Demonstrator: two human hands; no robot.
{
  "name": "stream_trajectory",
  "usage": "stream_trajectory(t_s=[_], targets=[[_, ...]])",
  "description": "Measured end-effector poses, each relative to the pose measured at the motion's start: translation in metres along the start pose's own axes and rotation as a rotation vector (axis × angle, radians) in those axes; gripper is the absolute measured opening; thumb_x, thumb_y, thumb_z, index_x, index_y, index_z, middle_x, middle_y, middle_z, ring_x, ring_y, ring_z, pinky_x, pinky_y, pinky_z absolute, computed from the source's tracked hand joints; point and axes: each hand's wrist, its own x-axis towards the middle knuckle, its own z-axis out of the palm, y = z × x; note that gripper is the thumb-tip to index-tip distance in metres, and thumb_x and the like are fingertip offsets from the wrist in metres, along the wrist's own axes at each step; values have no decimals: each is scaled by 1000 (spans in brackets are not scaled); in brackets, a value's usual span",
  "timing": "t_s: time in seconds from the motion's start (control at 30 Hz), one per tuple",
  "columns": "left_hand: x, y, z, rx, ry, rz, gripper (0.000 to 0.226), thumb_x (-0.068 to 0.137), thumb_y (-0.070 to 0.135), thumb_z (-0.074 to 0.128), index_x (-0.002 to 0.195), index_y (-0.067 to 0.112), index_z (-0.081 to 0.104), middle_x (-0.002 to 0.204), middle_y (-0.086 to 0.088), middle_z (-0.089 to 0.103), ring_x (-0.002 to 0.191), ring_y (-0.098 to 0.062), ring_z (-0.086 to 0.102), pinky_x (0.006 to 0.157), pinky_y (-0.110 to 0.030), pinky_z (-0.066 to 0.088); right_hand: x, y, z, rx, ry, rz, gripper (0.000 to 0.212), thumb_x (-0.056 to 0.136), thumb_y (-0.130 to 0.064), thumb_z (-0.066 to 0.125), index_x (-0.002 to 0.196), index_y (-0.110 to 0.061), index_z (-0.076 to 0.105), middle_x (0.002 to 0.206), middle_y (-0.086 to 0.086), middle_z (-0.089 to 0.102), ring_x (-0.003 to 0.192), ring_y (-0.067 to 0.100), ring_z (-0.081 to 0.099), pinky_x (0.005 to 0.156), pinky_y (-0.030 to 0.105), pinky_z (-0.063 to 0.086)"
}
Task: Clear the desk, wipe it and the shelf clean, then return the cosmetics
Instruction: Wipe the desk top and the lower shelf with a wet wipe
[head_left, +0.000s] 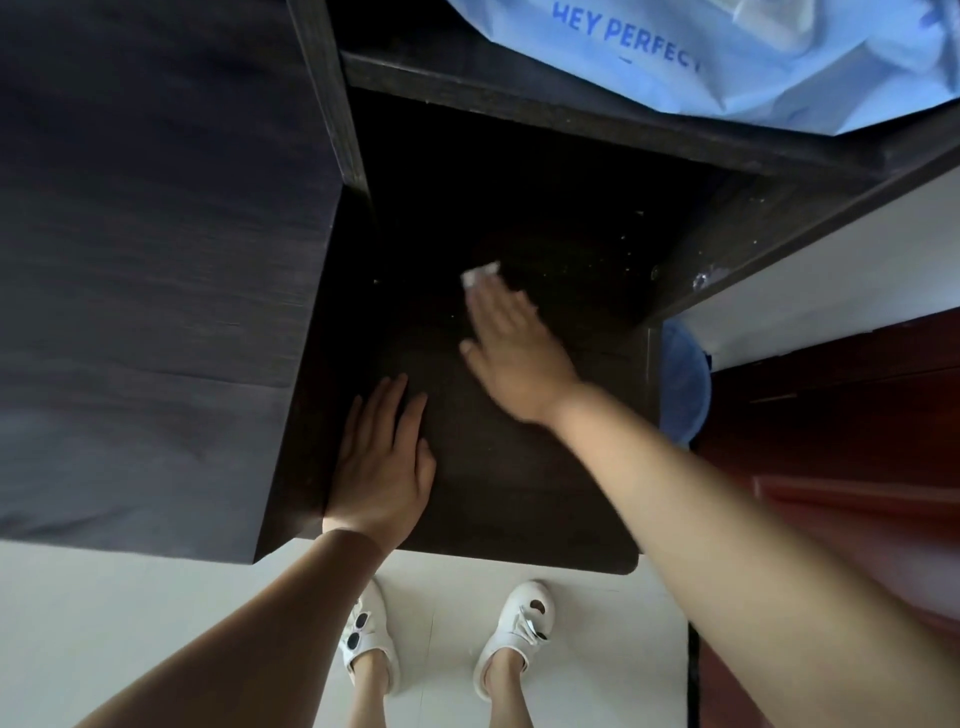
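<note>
The dark wooden desk top (519, 493) lies below me, dusty with pale specks toward its back right. My right hand (511, 348) lies flat on it, palm down, pressing a small white wipe (480, 273) whose edge shows past my fingertips. At the desk's near left, my left hand (382, 462) rests flat with its fingers apart and nothing in it. A dark shelf board (519, 98) crosses above the back of the desk. No cosmetics are in view.
A light blue bag (727, 57) printed "HEY PERFECT" sits on the shelf. A tall dark cabinet side (156, 260) stands at the left. A blue round object (685, 384) and a red-brown door (831, 441) are at the right. My white shoes (519, 634) stand on pale floor.
</note>
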Motion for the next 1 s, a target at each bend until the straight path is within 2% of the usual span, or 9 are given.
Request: stream_trajectory(t_s=[0.13,0.3,0.37,0.53,0.6,0.73,0.8,0.9,1.0], targets=[[0,0,0,21,-6,1,44,86,23,33,123,5,46,134,-21,48,128,-27,28,109,-39,15,31,56,-24,84,178,588,66,98,-38,23,144,2,-2,156,19,-6,144,27,-9,118,37,-2],[-1,-1,1,22,3,1,43,86,23,33,124,6,42,134,-21,48,128,-27,28,109,-40,16,65,66,-34,91,202,771,67,98,-40,19,143,6,-3,155,21,-6,144,29,-9,117,38,-4],[-1,-2,2,21,8,7,43,86,23,33,125,7,41,134,-21,48,128,-27,28,108,-40,16,58,51,-33,82,181,673,66,98,-38,20,143,5,-3,155,21,-5,144,29,-9,117,38,-5],[0,0,-1,17,-17,-8,44,85,24,33,125,7,41,133,-21,49,128,-27,29,111,-35,9,-7,11,-1,-50,-56,-192,63,98,-40,23,146,-8,-4,155,5,-12,142,14,-15,118,32,-7],[0,0,0,19,-20,-9,44,85,24,33,125,7,41,133,-21,49,128,-27,29,111,-33,6,2,35,-11,-28,22,-62,61,99,-38,24,146,-10,-2,157,7,-8,142,13,-13,118,33,-4],[0,0,0,29,-28,-16,44,85,24,32,125,8,39,134,-20,48,129,-26,28,111,-36,11,37,53,-24,114,262,700,61,99,-32,25,144,2,3,156,20,-1,145,28,-4,117,36,-2],[-1,0,0,36,-36,-15,44,85,24,32,126,8,39,135,-20,48,129,-26,28,111,-37,12,53,22,-11,78,231,529,60,99,-28,28,144,4,4,155,22,1,144,30,-2,116,38,-3],[-1,0,0,43,-31,-19,45,85,25,33,127,9,39,135,-19,48,129,-25,28,112,-36,11,83,-2,-12,59,51,-46,55,98,-20,31,146,-4,9,156,16,7,145,27,3,118,36,1],[-1,0,1,57,-31,-22,45,86,25,33,128,10,37,136,-18,48,130,-24,27,110,-37,13,123,20,-29,21,-29,-80,55,98,-22,31,147,-14,7,157,11,5,145,27,5,118,42,9]])
